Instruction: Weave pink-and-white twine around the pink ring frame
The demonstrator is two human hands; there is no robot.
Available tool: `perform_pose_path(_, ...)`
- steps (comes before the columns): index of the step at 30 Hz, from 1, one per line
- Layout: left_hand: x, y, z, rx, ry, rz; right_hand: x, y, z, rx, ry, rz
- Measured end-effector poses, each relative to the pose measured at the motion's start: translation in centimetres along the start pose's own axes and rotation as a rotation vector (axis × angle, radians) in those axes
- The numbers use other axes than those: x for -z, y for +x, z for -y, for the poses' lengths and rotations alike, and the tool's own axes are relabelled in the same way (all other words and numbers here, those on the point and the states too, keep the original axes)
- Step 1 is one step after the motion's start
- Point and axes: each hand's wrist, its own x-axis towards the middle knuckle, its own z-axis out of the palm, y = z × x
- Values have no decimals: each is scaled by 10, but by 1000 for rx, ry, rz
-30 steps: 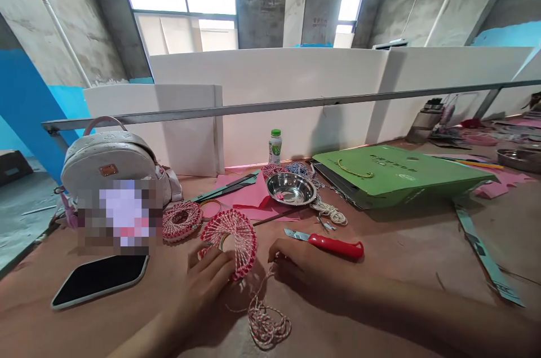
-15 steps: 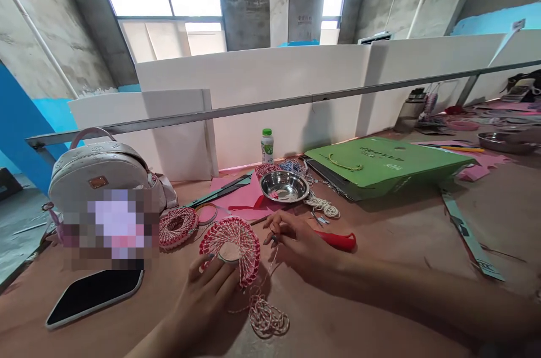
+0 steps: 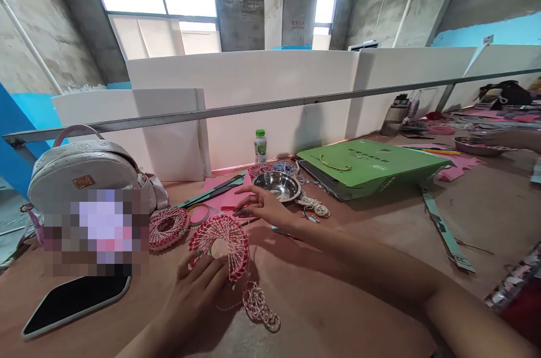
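My left hand (image 3: 203, 282) is closed on the lower edge of a red-and-white woven cord ring (image 3: 240, 242), fingers over its open lower left part. Above the ring's upper right edge is my right hand (image 3: 266, 207), in front of the steel bowl (image 3: 291, 186). Its index finger stretches out while the thumb and other fingers pinch what looks like the thin cord (image 3: 248, 228) rising from the ring; the fingertips are partly hidden. A loose bundle of red-and-white cord (image 3: 260, 307) lies below the ring. Another woven ring (image 3: 169, 229) rests to the left.
At the left are a white backpack (image 3: 84, 160) and a phone (image 3: 78, 301). Behind the bowl stands a small bottle (image 3: 260, 146). White cord (image 3: 315, 204) lies right of the bowl, near a green paper bag (image 3: 372, 166) and a green strip (image 3: 448, 234).
My right hand has moved up and left toward the bowl. The loose cord bundle has become narrower. My left hand stays on the woven ring, and the view has shifted slightly right.
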Motion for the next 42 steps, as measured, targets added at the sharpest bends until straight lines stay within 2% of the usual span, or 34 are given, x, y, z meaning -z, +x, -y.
perform_pose_path(3, 1, 1, 0, -1, 0, 6, -5, 0, -12, 21, -15, -2)
perform_pose_path(8, 2, 1, -2, 30, -16, 8, -11, -8, -21, -2, -71, -91)
perform_pose_path(12, 3, 3, -3, 9, -15, 2, -13, -10, -13, 0, -130, -25)
perform_pose_path(20, 3, 7, -8, -16, 2, 18, -16, -9, -7, 135, -37, 51)
perform_pose_path(26, 2, 8, -10, 18, -34, 10, -17, -10, -9, 83, -20, 62)
perform_pose_path(31, 1, 6, -8, 4, -50, 44, -16, -10, -7, 148, 1, 173)
perform_pose_path(36, 4, 8, -11, 34, -35, 64, -11, -11, -5, 227, -99, 233)
perform_pose_path(42, 2, 9, -7, 43, -52, 49, -13, -17, 1, 259, -211, 238)
